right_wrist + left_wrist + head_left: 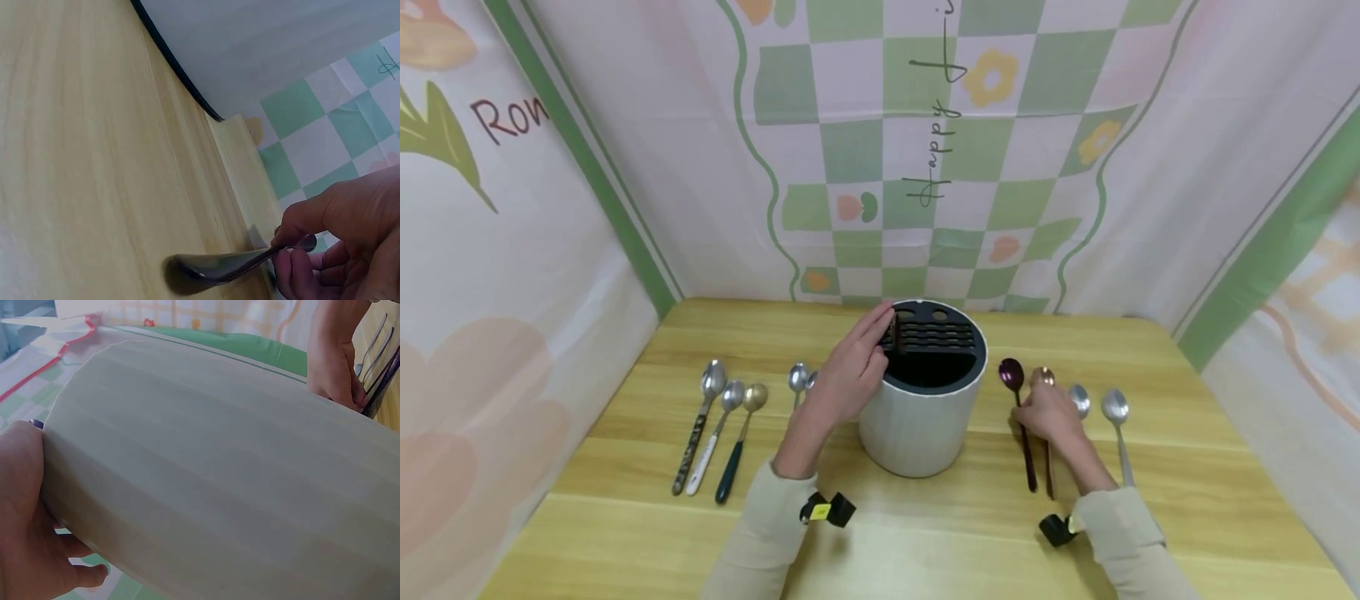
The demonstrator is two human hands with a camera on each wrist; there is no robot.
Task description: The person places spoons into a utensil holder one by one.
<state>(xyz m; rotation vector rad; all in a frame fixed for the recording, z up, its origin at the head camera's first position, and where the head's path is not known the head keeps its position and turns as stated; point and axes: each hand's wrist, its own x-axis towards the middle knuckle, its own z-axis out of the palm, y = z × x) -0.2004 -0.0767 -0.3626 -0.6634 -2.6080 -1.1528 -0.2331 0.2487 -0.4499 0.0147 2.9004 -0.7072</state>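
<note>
A white ribbed holder (pixel 917 429) with a black slotted top stands upright on the table. My left hand (pixel 848 371) lies against the left of its rim, fingers fairly straight; the left wrist view shows thumb and palm (pixel 22 481) beside the holder's wall (pixel 212 450). Something small and dark by the fingertips is unclear. To the holder's right, my right hand (pixel 1051 412) pinches the dark purple spoon (pixel 1011 375) near its neck, beside a copper spoon (pixel 1049 471) partly hidden by the hand. In the right wrist view, the thumb and fingers (pixel 294 231) hold that dark spoon (pixel 244 267).
Two silver spoons, one (pixel 1116 406) at the far right, lie beyond my right hand. Left of the holder lie spoons with patterned (pixel 691 450), white (pixel 703 458) and dark green (pixel 730 471) handles, and silver ones (pixel 798 377) near my left hand. Patterned cloth (pixel 850 150) hangs behind.
</note>
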